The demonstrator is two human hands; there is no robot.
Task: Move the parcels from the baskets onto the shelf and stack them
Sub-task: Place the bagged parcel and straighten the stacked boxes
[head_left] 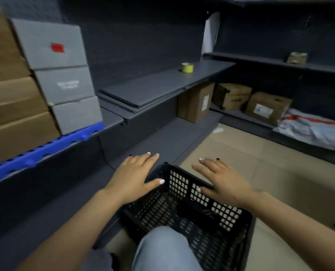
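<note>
While a knee (162, 249) hides the black basket's (229, 227) near side, left hand (136, 177) and right hand (224, 182) hover flat, apart, grey parcels (65, 85) stacked upper-left.

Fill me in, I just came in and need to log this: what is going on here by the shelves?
A person is crouched over a black plastic basket on the floor, with the left hand and right hand spread open above its far rim, gripping nothing. The basket looks empty as far as can be seen. On the shelf to the left, grey boxes are stacked three high beside brown cartons. A roll of tape sits farther along.
</note>
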